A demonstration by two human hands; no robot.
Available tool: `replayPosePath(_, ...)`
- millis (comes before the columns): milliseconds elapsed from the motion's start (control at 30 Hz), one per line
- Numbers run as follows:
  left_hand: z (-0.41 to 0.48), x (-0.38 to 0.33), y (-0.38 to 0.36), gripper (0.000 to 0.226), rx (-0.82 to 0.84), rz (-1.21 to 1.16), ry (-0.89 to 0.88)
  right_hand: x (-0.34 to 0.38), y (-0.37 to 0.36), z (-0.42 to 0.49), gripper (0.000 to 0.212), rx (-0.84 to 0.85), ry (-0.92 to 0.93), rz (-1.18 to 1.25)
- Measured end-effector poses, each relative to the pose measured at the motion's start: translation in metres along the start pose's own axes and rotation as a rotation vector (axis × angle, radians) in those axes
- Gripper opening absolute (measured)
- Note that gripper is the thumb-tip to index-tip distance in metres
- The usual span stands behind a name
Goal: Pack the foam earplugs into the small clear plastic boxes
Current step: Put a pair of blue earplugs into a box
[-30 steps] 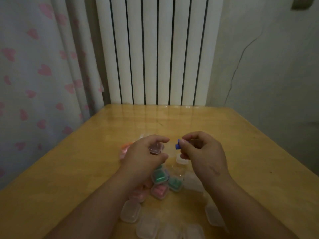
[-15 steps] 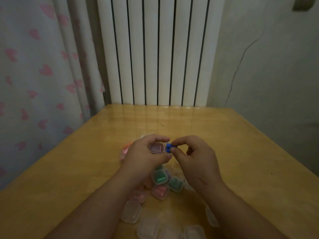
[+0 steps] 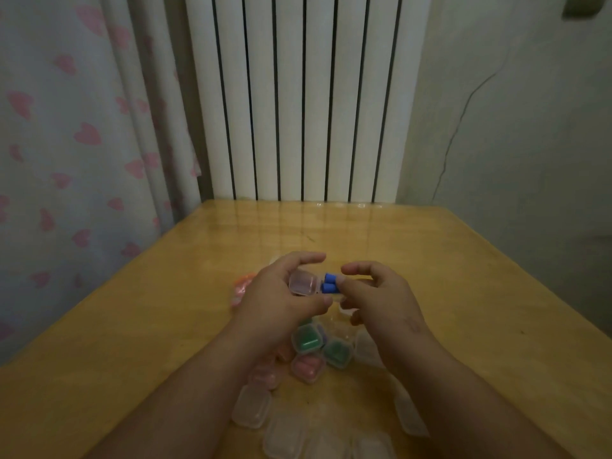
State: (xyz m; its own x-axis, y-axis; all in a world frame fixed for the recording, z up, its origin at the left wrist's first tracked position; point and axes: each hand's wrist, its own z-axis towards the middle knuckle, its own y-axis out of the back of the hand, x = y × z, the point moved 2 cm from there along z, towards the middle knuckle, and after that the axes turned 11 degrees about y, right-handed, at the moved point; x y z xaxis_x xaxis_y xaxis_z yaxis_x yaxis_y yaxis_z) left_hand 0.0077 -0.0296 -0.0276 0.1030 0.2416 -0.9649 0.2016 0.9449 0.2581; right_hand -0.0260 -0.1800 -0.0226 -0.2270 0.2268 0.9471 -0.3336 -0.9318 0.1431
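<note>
Room: white radiator (image 3: 304, 94) behind, heart-print curtain (image 3: 66, 127) on the left-hand side, cracked wall (image 3: 496, 127) on the right-hand side. Wooden table (image 3: 165, 326) under both hands.

Left hand (image 3: 281, 303): fingers curled round a small clear box (image 3: 303, 282), which is open and held above the table, forefinger over the top, thumb underneath.

Right hand (image 3: 381, 293): just beside the left, nearly touching it. Thumb tip is against two blue earplugs (image 3: 329, 283), forefinger arched above them, other fingers loosely curled. Can't tell if it's an actual pinch or just the thumb pushing.

The blue earplugs sit side by side at the right-hand edge of the open box, between the two hands. Can't tell whether they're fully seated.

Below the hands, between the wrists: closed boxes with green plugs (image 3: 308, 339) and pink plugs (image 3: 306, 366), touching each other in a cluster.

Nearer the body, between the forearms: empty clear boxes (image 3: 251, 407) in a loose row.

Beyond the left hand's knuckles: a small heap of loose orange-pink earplugs (image 3: 241, 286), partly hidden by the hand.
</note>
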Motion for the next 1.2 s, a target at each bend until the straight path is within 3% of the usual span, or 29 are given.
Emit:
replayPosePath(133, -0.0038, -0.0065, -0.002, 0.048, 0.009, -0.127, 0.009, -0.0002, 0.0001, 0.0007, 0.007, -0.027, -0.045, 0.113)
replayPosePath(433, 0.0002, -0.0046, 0.0014, 0.059, -0.052, -0.207, 0.036, -0.0005, 0.0017, 0.0016, 0.007, -0.07, -0.019, 0.124)
replayPosePath(600, 0.0011, -0.0033, 0.0007, 0.045, -0.04, -0.24, 0.06, 0.0006, 0.0022, 0.0011, 0.007, -0.069, 0.001, 0.128)
replayPosePath(800, -0.0006, -0.0071, -0.0002, 0.032, 0.073, -0.448, 0.141, 0.0001, 0.0024, -0.0004, 0.012, -0.078, 0.023, 0.137)
replayPosePath(967, -0.0005, -0.0036, 0.0, 0.029, 0.067, -0.292, 0.072, 0.0008, 0.0004, -0.0031, 0.011, -0.049, 0.052, 0.083)
replayPosePath(1133, 0.0011, -0.0028, 0.0031, 0.036, -0.022, -0.195, 0.05, 0.003, -0.0029, -0.0031, 0.016, 0.03, -0.001, 0.273)
replayPosePath(1200, 0.0016, -0.0029, 0.004, 0.037, -0.054, -0.175, 0.045, 0.0029, -0.0034, -0.0033, 0.016, 0.059, 0.027, 0.209)
